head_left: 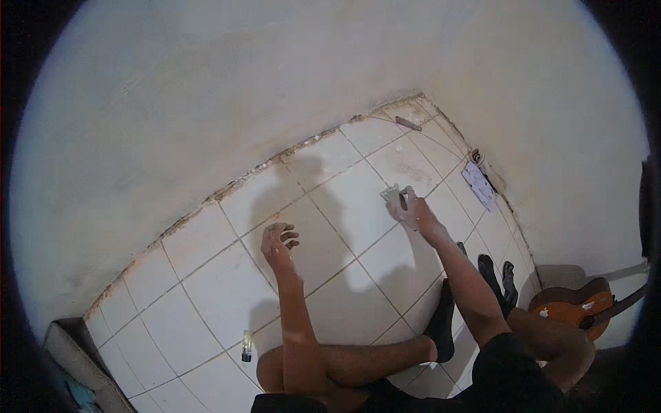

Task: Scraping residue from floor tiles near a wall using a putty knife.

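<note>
My right hand [416,213] reaches out over the white tiles, its thumb and fingers closed on a small, pale, see-through flat piece [390,195]. What kind of thing it is I cannot make out. My left hand [277,242] hovers above the floor further left, with its fingers loosely bent and apart and nothing visible in it. Small pale specks show on the skin of both hands. Near my left forearm lies a small clear bottle [246,345] with a dark end.
The tiled floor [206,303] meets rough-edged walls. A purple-and-white patterned flat item [478,186] lies along the right wall, and a small dark object [408,124] near the corner. An orange-brown guitar [568,303] is at the right, a grey cushioned seat [86,354] at lower left.
</note>
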Action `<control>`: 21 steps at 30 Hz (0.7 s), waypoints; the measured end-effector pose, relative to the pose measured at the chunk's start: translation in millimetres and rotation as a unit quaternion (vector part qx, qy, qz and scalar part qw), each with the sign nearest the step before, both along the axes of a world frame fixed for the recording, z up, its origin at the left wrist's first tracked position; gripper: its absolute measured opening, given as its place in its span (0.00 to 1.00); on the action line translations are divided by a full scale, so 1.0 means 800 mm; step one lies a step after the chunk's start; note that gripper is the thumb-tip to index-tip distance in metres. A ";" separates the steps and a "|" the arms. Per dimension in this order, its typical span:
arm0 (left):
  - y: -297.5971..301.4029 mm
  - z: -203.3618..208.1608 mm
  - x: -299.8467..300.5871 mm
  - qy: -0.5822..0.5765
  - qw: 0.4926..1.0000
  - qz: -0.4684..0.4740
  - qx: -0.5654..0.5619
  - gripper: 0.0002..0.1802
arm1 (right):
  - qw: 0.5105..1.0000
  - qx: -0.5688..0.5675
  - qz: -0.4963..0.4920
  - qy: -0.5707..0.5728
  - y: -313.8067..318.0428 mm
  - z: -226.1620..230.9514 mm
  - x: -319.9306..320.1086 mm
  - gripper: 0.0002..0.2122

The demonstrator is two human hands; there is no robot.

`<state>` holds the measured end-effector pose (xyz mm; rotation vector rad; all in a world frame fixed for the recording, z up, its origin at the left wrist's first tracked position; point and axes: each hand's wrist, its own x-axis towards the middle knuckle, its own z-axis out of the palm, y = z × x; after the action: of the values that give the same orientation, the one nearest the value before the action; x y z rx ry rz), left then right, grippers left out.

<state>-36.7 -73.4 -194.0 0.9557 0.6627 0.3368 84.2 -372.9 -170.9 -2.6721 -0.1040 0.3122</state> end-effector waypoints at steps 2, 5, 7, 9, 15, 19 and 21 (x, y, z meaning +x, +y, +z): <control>-0.004 0.004 -0.002 0.010 1.000 0.017 0.015 0.10 | 0.998 -0.041 0.026 -0.034 -0.020 0.009 -0.001 0.26; -0.007 0.011 -0.001 0.008 1.000 0.026 0.005 0.08 | 0.993 -0.097 0.065 -0.021 -0.031 0.017 -0.002 0.26; -0.006 0.014 0.000 0.001 1.000 0.019 -0.009 0.08 | 0.997 0.004 0.077 -0.009 -0.031 0.016 0.002 0.28; -0.005 0.014 0.001 -0.002 1.000 0.016 -0.014 0.08 | 0.994 0.002 0.089 -0.058 -0.022 0.006 0.013 0.27; 0.001 0.008 -0.001 -0.018 1.000 0.021 0.008 0.08 | 0.996 0.006 0.075 -0.045 0.019 -0.030 0.078 0.27; 0.004 0.008 0.002 0.019 1.000 0.022 -0.001 0.09 | 0.994 0.012 0.084 -0.065 0.050 -0.023 0.107 0.26; 0.002 0.008 0.003 0.030 0.999 0.020 0.002 0.09 | 0.997 0.048 0.067 0.014 0.058 -0.013 0.105 0.25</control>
<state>-34.6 -71.5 -187.5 0.9607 0.7375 0.3469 168.3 -326.5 -181.0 -2.5697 -0.2823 0.3759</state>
